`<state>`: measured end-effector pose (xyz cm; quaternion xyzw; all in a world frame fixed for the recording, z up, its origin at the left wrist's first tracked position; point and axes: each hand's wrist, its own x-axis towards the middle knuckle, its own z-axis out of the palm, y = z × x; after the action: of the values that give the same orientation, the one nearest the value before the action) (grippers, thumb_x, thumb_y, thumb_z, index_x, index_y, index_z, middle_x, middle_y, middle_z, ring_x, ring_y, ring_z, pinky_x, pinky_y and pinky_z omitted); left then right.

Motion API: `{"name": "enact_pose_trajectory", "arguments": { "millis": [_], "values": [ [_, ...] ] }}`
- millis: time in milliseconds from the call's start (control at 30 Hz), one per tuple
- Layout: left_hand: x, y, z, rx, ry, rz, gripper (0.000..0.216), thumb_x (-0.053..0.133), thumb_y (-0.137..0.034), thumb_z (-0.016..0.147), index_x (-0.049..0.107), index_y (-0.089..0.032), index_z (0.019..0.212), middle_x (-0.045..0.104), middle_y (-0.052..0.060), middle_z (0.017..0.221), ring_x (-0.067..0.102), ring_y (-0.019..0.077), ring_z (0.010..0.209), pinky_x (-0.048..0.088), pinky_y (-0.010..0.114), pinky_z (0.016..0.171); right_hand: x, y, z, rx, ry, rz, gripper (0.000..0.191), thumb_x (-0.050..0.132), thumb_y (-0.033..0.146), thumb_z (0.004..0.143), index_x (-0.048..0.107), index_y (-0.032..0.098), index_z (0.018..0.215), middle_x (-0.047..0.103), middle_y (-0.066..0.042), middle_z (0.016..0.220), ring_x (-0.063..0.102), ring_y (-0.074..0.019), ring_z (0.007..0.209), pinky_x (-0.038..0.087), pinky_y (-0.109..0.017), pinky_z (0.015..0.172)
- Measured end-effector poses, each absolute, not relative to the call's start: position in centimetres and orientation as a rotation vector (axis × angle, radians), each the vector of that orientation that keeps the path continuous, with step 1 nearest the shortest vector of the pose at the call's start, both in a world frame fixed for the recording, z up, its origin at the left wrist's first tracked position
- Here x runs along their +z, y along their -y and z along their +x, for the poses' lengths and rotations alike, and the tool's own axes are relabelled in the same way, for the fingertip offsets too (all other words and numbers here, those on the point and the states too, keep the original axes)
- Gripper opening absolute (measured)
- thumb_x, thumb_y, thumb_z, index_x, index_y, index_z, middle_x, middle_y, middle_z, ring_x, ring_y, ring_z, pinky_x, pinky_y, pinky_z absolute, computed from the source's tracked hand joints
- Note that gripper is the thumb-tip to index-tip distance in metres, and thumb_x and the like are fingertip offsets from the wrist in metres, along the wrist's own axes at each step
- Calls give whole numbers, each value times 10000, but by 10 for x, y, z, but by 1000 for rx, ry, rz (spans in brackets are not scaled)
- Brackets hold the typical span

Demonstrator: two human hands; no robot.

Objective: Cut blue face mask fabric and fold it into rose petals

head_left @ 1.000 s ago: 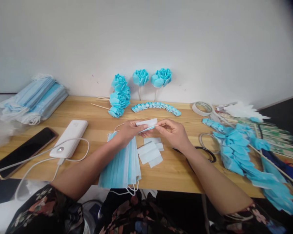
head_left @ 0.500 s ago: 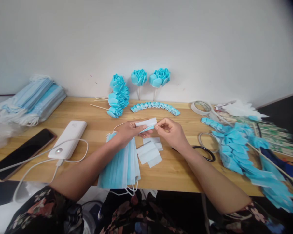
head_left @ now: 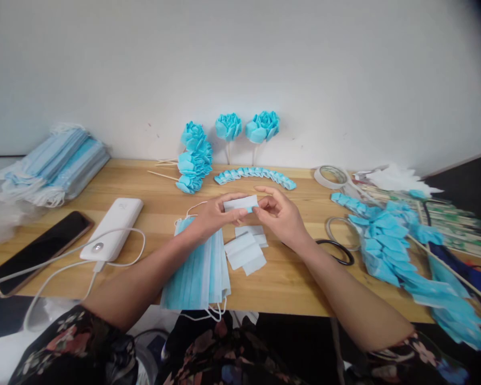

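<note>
A small folded piece of mask fabric (head_left: pixel 239 202), white with a blue edge showing, is held above the table. My left hand (head_left: pixel 214 218) grips it from the left, thumb in front. On its right end, the thumb and fingers of my right hand (head_left: pixel 282 216) pinch the blue corner, while the index finger is raised. Below my hands lie several loose white fabric pieces (head_left: pixel 243 250), partly overlapping. A fanned stack of blue face masks (head_left: pixel 192 278) with white ear loops lies under my left forearm, reaching the table's front edge.
Blue fabric flowers on sticks (head_left: pixel 193 163) lie and stand by the wall, behind a curved pleated strip (head_left: pixel 254 174). Rightward are a tape roll (head_left: pixel 331 176), a black ring (head_left: pixel 339 254) and a blue petal heap (head_left: pixel 385 246). Leftward lie a power bank (head_left: pixel 114 227), phone (head_left: pixel 40 254) and bagged masks (head_left: pixel 56 163).
My right index finger has lifted away, and the thumb has come in closer to the piece. Less of the piece's blue side shows. My left hand has barely moved.
</note>
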<state>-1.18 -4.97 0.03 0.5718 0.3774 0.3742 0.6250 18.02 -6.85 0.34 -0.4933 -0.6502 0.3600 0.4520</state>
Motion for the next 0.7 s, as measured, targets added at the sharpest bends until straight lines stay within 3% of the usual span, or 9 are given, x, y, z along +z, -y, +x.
{"name": "enact_pose_trajectory", "arguments": {
  "millis": [133, 400, 567, 700],
  "values": [
    [5, 53, -10, 883, -919, 1361, 592, 779, -304, 691, 617, -191, 1249, 679, 98, 1149, 643, 167, 846, 522, 279, 723, 4, 70, 179, 864, 1622, -1221, 414, 635, 269, 794, 581, 221, 1202, 609, 29, 727, 590, -136, 668, 488, -278, 664],
    [-1, 49, -12, 911, -913, 1389, 567, 708, -273, 750, 572, -162, 1289, 663, 28, 820, 588, 127, 701, 482, 266, 678, 5, 71, 178, 877, 1624, -1218, 432, 629, 260, 800, 581, 221, 1227, 602, 28, 737, 594, -138, 689, 489, -283, 687],
    [-1, 49, -12, 917, -905, 1412, 536, 672, -248, 773, 566, -150, 1289, 623, 4, 747, 551, 115, 665, 454, 269, 676, 5, 70, 178, 930, 1620, -1216, 431, 627, 282, 810, 577, 216, 1232, 612, 20, 744, 593, -140, 683, 488, -280, 661],
    [1, 50, -12, 918, -886, 1453, 526, 664, -222, 770, 569, -147, 1283, 617, 2, 762, 533, 106, 651, 441, 262, 665, 5, 69, 179, 1011, 1639, -1230, 492, 644, 300, 797, 551, 217, 1273, 653, -20, 870, 621, -161, 755, 510, -298, 677]
  ]
}}
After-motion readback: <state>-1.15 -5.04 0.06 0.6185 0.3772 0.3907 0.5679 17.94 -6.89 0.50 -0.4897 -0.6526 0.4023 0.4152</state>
